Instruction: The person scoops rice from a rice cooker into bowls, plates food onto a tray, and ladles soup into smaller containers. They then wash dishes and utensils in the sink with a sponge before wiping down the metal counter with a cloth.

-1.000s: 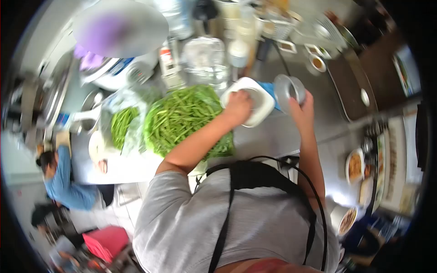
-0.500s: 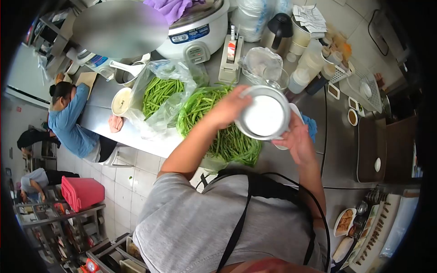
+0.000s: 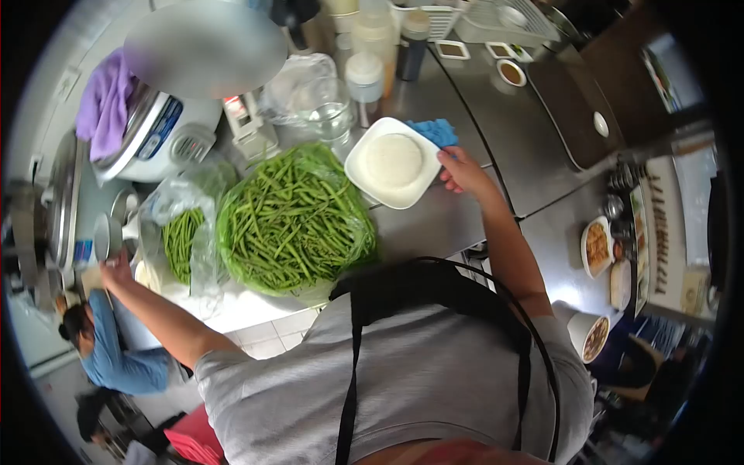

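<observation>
At the left, my left hand (image 3: 116, 270) is closed on a small metal bowl (image 3: 106, 236), held beside a pot on the counter. My right hand (image 3: 463, 172) grips the right edge of a white square plate (image 3: 397, 198), thumb over the rim. On that plate sits a smooth round mound of white rice (image 3: 393, 160). A crumpled blue cloth (image 3: 434, 132) lies just beyond the plate. Between my arms, a green plastic bag (image 3: 360, 225) stands full of green beans (image 3: 294, 221). More beans (image 3: 182, 240) fill a clear bag (image 3: 208, 267) to its left.
A large rice cooker (image 3: 182, 128) with a purple towel (image 3: 107, 101) stands at the back left. Squeeze bottles (image 3: 364, 77) and a clear jug (image 3: 329, 116) line the back. A brown tray (image 3: 570, 108) lies to the right. A person in blue (image 3: 116, 349) is at the left.
My hands have parted. The metal bowl, earlier between both hands over the plate, has moved far left in my left hand. The rice mound now shows on the plate in my right. The view has turned right.
</observation>
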Motion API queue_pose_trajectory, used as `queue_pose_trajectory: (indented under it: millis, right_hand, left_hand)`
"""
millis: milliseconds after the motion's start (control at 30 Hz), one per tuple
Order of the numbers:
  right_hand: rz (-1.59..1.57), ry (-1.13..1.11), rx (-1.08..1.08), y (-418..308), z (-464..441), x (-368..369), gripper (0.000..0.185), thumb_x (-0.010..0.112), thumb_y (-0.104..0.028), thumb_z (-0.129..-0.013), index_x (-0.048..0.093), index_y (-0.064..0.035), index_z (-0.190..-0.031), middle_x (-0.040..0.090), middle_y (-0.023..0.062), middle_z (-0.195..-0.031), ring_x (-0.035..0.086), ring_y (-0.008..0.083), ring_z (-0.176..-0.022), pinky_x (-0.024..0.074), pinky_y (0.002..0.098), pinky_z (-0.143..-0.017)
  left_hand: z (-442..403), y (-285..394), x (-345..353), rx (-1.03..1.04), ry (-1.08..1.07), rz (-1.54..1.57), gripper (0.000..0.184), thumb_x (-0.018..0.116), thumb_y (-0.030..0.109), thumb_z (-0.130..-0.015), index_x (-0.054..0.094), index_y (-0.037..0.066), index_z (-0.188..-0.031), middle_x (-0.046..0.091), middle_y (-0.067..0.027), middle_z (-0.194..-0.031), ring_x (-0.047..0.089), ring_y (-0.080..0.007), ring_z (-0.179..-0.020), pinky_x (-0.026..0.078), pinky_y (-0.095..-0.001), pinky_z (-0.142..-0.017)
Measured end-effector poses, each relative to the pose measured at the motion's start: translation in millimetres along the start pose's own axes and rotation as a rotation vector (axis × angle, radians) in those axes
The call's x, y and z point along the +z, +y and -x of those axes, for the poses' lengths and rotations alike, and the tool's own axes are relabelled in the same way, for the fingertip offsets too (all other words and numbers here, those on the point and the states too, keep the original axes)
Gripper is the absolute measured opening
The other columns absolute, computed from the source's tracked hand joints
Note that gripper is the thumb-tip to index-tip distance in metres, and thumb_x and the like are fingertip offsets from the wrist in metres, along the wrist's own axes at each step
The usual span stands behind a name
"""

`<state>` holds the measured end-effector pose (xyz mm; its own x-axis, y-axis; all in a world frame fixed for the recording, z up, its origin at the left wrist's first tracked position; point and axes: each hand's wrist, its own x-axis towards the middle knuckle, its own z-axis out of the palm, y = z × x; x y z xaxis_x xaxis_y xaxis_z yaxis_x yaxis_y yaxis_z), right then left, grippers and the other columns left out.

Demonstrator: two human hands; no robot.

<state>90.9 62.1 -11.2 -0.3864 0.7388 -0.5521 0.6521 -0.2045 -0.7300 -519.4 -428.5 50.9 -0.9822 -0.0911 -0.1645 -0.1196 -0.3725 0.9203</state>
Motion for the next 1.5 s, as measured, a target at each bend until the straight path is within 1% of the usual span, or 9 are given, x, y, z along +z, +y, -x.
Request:
queue_pose_trajectory:
  millis: [333,433,567,967,1033,1133,1167,1333,1500]
  right_hand:
    - [-0.332,-0.219,-0.05,19,-7,41,0.031,0.038,-0.026,-0.084,0.051,-0.0028,-0.1,0.06,0.0103,-0.067,0.056,0.0137,-0.045,0.0441,0.0242,-0.035]
    - [-0.364,-0.197,-0.144,19,-5,43,0.027,0.035,-0.011,-0.076,0.053,-0.0024,-0.095,0.058,0.0086,-0.062,0.054,0.0122,-0.043,0.0418,0.0233,-0.034]
    - [-0.47,-0.16,-0.26,31,6,39,0.024,0.037,-0.01,-0.074,0.056,-0.0025,-0.085,0.055,0.0069,-0.053,0.051,0.0114,-0.039,0.0404,0.0235,-0.034]
    - [-0.813,0.285,-0.055,114,-9,-201,0.029,0.041,-0.017,-0.075,0.048,-0.0021,-0.099,0.057,0.0103,-0.075,0.057,0.02,-0.058,0.0477,0.0317,-0.05]
    - [-0.857,0.451,-0.087,136,-22,-242,0.03,0.039,-0.018,-0.076,0.047,-0.0034,-0.101,0.058,0.0096,-0.074,0.058,0.0202,-0.058,0.0481,0.0295,-0.05]
    - [-0.987,0.644,-0.031,165,-54,-292,0.024,0.039,-0.014,-0.077,0.046,-0.0032,-0.097,0.057,0.0099,-0.071,0.057,0.0176,-0.057,0.0473,0.0281,-0.048]
    - [-1.126,0.644,-0.021,182,-71,-307,0.025,0.038,-0.014,-0.078,0.045,-0.0034,-0.099,0.057,0.01,-0.072,0.057,0.0191,-0.059,0.0476,0.0306,-0.051]
    - [-1.433,0.848,-0.062,192,-98,-336,0.029,0.04,-0.017,-0.081,0.039,-0.0038,-0.108,0.054,0.0148,-0.093,0.058,0.0228,-0.073,0.0472,0.0363,-0.067]
    - [-1.604,0.525,-0.187,183,-81,-320,0.036,0.046,-0.024,-0.083,0.038,-0.0055,-0.113,0.053,0.0148,-0.098,0.055,0.0242,-0.084,0.0453,0.0381,-0.073]
  left_hand:
    - [59,-13,60,-0.156,0.018,-0.109,0.057,0.037,0.037,-0.082,0.025,0.003,-0.126,0.032,-0.0134,-0.127,0.034,-0.0291,-0.114,0.027,-0.0486,-0.094]
    - [-4,-20,49,0.032,0.262,-0.518,0.068,0.051,0.044,-0.071,0.035,0.001,-0.122,0.032,-0.0153,-0.128,0.037,-0.0316,-0.111,0.029,-0.0474,-0.092]
    - [95,-18,97,0.204,0.235,-0.505,0.064,0.058,0.037,-0.07,0.037,0.003,-0.12,0.038,-0.0162,-0.121,0.041,-0.0301,-0.105,0.038,-0.0433,-0.084]
    - [169,-43,114,0.739,0.219,-0.782,0.056,0.061,0.035,-0.07,0.048,0.0,-0.111,0.048,-0.018,-0.107,0.049,-0.0257,-0.085,0.043,-0.0318,-0.067]
    - [184,-58,112,0.914,0.221,-0.694,0.052,0.062,0.032,-0.07,0.047,0.004,-0.112,0.051,-0.0122,-0.104,0.05,-0.0176,-0.065,0.037,-0.0236,-0.038]
    - [197,-69,104,0.921,0.157,-0.661,0.049,0.061,0.027,-0.07,0.048,0.003,-0.11,0.05,-0.011,-0.104,0.051,-0.0174,-0.068,0.038,-0.024,-0.04]
    - [251,-57,124,0.713,0.093,-0.613,0.053,0.058,0.026,-0.072,0.043,-0.004,-0.113,0.048,-0.0179,-0.106,0.047,-0.0223,-0.091,0.042,-0.0319,-0.069]
    - [346,-48,172,0.56,0.003,-0.62,0.05,0.054,0.027,-0.076,0.039,0.006,-0.119,0.031,-0.0135,-0.117,0.041,-0.0237,-0.092,0.039,-0.034,-0.067]
    - [325,-73,178,0.743,-0.091,-0.737,0.045,0.053,0.017,-0.078,0.037,0.005,-0.119,0.036,-0.0121,-0.113,0.044,-0.017,-0.081,0.038,-0.0272,-0.062]
